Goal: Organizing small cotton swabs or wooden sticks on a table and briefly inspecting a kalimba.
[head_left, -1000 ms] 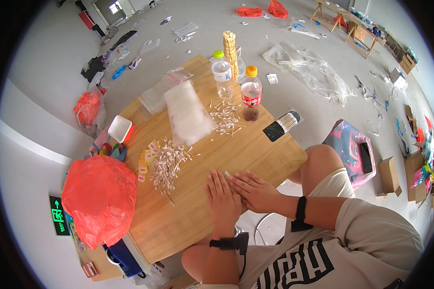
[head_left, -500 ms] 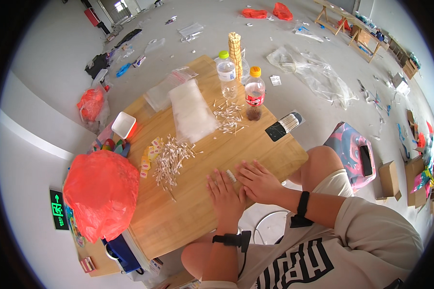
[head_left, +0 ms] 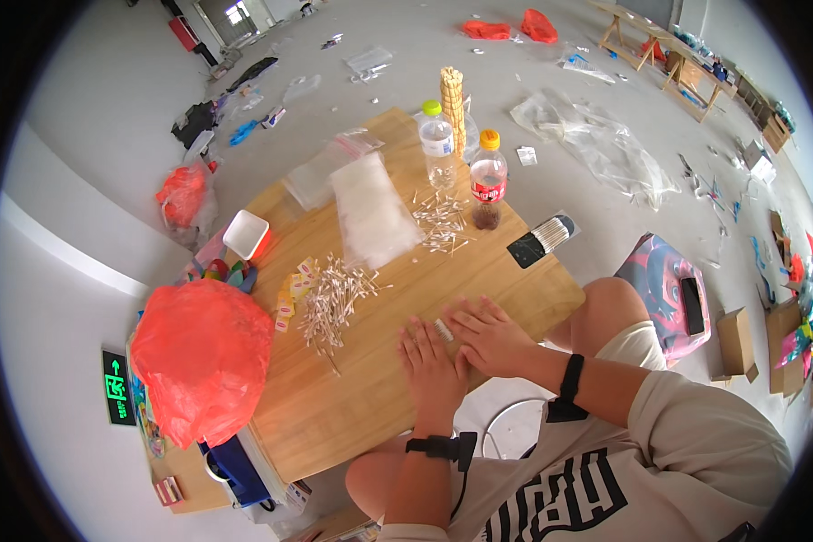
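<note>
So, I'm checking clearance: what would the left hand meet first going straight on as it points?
Probably the whitish plastic bag; the left hand would narrowly pass the cotton swab pile, though the fisheye bends lines.

Green-capped water bottle (head_left: 438,161) just left of yellow-capped soda bottle (head_left: 489,185); smartphone (head_left: 692,305) on printed stool (head_left: 652,275), right of soda bottle; big red plastic bag (head_left: 203,361) well left of it; green exit sign (head_left: 117,386) farther left; trestle table (head_left: 640,25) far behind, right.

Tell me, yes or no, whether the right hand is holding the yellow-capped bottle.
No, the yellow-capped bottle stands on the table, apart from the right hand.
</note>
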The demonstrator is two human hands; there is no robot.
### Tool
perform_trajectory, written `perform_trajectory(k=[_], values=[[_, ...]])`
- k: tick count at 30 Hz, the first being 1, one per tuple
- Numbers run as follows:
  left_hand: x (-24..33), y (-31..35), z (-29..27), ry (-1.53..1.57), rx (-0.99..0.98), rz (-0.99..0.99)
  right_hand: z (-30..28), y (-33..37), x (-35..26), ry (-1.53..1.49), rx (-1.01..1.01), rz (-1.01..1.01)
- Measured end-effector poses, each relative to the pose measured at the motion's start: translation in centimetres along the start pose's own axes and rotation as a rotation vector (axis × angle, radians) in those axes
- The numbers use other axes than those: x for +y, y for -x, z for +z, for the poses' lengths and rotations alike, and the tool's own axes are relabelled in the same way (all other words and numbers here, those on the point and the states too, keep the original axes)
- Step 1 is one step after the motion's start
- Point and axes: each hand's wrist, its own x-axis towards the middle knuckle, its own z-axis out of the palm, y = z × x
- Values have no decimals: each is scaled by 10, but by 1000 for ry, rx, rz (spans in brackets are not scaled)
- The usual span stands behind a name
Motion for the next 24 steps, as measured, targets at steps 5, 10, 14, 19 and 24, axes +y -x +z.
perform_trajectory(k=[5, 10, 14, 19, 24], values=[[7, -6, -3, 50, 28, 26, -37, 17, 42, -160, 175, 238], [17, -19, 11, 89, 9, 3, -72, 35, 124, -192, 401, 343], [36, -36, 18, 77, -5, 7, -84, 56, 176, -140, 532, 440], [74, -67, 32, 12, -31, 40, -31, 69, 240, -850, 1010, 922], [98, -90, 46, 16, -2, 47, -19, 52, 244, -1745, 920, 1298]])
